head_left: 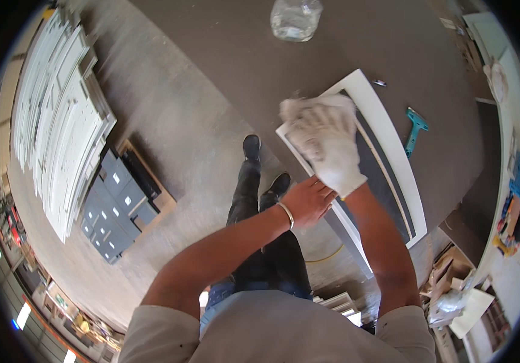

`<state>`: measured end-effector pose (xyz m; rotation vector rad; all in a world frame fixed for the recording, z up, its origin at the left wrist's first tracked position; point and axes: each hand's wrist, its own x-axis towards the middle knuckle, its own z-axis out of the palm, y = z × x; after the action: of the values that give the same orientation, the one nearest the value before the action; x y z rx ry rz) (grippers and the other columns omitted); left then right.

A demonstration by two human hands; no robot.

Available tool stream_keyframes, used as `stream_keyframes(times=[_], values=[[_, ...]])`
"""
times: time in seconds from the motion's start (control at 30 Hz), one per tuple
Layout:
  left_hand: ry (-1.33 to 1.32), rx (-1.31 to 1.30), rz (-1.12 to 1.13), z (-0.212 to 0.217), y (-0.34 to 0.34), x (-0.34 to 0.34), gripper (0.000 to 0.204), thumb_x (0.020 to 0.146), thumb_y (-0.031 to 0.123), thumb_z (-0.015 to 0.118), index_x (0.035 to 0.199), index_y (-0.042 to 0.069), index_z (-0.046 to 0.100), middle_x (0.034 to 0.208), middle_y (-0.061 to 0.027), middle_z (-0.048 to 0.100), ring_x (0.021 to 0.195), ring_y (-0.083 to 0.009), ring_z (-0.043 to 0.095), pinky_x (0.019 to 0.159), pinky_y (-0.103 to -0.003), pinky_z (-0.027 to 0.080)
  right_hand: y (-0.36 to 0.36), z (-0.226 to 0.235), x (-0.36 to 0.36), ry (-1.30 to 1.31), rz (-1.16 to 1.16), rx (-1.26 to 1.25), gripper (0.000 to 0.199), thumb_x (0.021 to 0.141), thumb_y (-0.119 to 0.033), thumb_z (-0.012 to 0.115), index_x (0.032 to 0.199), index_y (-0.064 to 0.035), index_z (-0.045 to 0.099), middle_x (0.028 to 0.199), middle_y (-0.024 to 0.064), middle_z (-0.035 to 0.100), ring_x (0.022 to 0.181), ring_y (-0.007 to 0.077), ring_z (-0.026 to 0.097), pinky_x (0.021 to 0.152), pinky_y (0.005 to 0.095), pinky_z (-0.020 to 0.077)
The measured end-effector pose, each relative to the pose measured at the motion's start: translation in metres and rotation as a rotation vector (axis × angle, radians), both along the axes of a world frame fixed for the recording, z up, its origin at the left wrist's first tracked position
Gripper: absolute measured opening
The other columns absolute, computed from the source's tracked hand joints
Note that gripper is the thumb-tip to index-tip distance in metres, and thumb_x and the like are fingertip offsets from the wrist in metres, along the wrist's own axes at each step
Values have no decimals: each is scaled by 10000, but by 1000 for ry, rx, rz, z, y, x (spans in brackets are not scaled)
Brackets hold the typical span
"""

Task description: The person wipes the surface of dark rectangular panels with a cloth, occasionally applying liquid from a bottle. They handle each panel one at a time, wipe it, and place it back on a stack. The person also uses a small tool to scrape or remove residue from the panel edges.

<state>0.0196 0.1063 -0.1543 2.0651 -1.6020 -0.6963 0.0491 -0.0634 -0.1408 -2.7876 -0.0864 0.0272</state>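
Observation:
A white-framed panel (387, 136) with a dark inset and a thin pale strip lies on the brown tabletop, its near end reaching past the table's edge. My right hand (332, 151), in a whitish work glove, presses a pale cloth (296, 109) onto the panel's far part; glove and cloth are blurred by motion. Bare, with a bracelet at the wrist, my left hand (310, 201) grips the panel's left edge, close beside my right wrist. Its thumb is hard to make out. A teal scraper-like tool (416, 130) lies right of the panel.
A clear plastic container (296, 21) stands at the table's far side, and a small shiny item (379, 83) lies beyond the panel. White panels (66, 121) and grey boxes (117, 199) on a pallet occupy the floor at left. Cardboard scraps (450, 272) are piled at right.

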Motion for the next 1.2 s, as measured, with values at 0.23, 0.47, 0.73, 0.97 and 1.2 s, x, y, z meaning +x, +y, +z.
stream_keyframes(times=[0.23,0.47,0.73,0.97,1.2], values=[[-89,-133,51,-8,2,2,533,1005,292,599,1465,24,596,1441,-147,627,1379,-304,567,1238,-465,375,7,-1,19,55,166,75,512,857,-216,655,1365,-211,720,1521,43,626,1500,251,469,1334,485,185],[146,101,-30,-18,6,-6,631,995,310,603,1545,11,524,1584,-136,541,1529,-308,431,1328,-491,236,29,15,16,-95,210,-60,348,955,-223,555,1234,-202,761,1357,49,704,1394,320,532,1230,522,314],[54,60,-91,-15,1,0,484,995,292,622,1406,38,641,1426,-119,649,1401,-305,554,1266,-478,338,12,12,14,77,17,-44,467,1007,-228,472,1431,-196,664,1531,91,617,1505,295,469,1309,502,222],[31,-182,21,-9,2,9,568,977,285,635,1478,20,587,1575,-154,543,1529,-305,428,1293,-498,298,40,27,23,159,-198,-10,463,963,-208,560,1408,-198,687,1494,45,650,1524,228,435,1279,508,258],[-75,-22,-103,12,1,14,599,995,293,629,1504,-12,551,1585,-195,523,1554,-324,387,1322,-511,231,-10,17,-53,46,-528,1593,346,1024,-215,717,1311,-29,665,1041,-9,669,847,64,618,699,247,530]])
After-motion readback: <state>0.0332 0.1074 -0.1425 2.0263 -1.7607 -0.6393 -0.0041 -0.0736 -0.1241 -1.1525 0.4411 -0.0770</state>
